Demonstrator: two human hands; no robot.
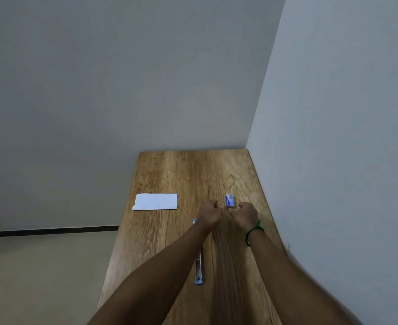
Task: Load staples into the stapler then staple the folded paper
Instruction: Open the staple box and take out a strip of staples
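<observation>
A folded white paper lies flat on the left side of the wooden table. A small blue and white staple box sits further right. My left hand and my right hand are curled into fists just in front of the box, with their knuckles almost meeting. I see nothing held in either fist. A green band circles my right wrist. The blue and metal stapler lies opened out flat along the table, partly hidden under my left forearm, and its far end shows beside my left wrist.
The table stands in a room corner, with one grey wall behind it and another close along its right edge. Its left edge drops to a beige floor. Bare wood stretches beyond the box to the far wall.
</observation>
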